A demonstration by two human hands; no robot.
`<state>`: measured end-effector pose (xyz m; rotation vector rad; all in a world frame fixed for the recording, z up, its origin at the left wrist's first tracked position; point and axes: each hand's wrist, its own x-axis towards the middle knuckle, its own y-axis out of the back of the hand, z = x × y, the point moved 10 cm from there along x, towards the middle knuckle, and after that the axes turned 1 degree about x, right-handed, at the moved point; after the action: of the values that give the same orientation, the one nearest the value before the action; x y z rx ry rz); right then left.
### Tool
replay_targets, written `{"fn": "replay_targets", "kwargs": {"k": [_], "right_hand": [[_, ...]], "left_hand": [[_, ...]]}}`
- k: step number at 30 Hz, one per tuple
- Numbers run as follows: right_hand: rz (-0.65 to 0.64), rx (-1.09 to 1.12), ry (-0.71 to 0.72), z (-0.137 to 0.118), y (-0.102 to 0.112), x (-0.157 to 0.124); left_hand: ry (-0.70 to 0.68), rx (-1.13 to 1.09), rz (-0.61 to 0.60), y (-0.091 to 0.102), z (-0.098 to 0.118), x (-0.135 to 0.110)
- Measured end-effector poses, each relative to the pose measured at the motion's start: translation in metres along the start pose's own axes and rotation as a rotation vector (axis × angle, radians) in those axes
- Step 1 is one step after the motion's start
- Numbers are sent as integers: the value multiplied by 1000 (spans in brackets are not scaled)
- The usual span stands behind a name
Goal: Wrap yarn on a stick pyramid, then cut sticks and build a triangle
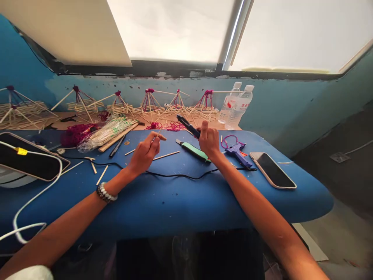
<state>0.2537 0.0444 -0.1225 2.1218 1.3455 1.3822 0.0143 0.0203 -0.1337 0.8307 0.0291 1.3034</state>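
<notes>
My left hand (145,152) is closed in a pinch over the middle of the table. A short piece of thin pale stick (159,132) shows at its fingertips. My right hand (208,139) is wrapped round a slim black tool (188,125), which points up and to the left; its exact kind is unclear. Under the right hand lies a green and black utility knife (194,151). A purple glue gun (239,153) rests just right of my right wrist. Loose wooden sticks (166,155) lie between and around the hands.
Several stick frames tied with purple yarn (148,102) line the back ledge, near two water bottles (240,107). A bagged stick bundle (107,132) lies at left. Phones (274,171) lie at both sides. A black cable (180,176) crosses the blue table (186,210).
</notes>
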Motion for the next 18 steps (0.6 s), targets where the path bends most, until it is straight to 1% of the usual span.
{"fn": "replay_targets", "kwargs": {"k": [1,5,7,9,11,12,13,14,16,17,18], "right_hand": [[13,-10,10,1,2,0],[48,-3,36,4,7,-5],[40,-26,51,2,7,-7],[26,-57,83,-4,6,-10],[-4,-81,111,-10,4,-11],[-25,-91,117,-13,2,-12],[-46,-101,117,-14,0,-12],[-66,-110,113,-15,-1,-12],[-96,-122,97,-15,-4,-12],[-105,-123,84,-14,-5,-12],[-110,-121,72,-13,-6,-12]], "left_hand": [[26,79,22,8,-4,4],[106,584,-52,27,-31,17],[103,791,-93,31,-44,20],[85,911,-120,31,-51,19],[54,934,-102,31,-49,18],[34,907,-99,29,-45,17],[11,859,-122,24,-40,17],[-13,797,-177,17,-36,15],[-40,678,-335,-1,-29,9],[-42,647,-397,-8,-27,6],[-45,646,-434,-12,-26,4]]}}
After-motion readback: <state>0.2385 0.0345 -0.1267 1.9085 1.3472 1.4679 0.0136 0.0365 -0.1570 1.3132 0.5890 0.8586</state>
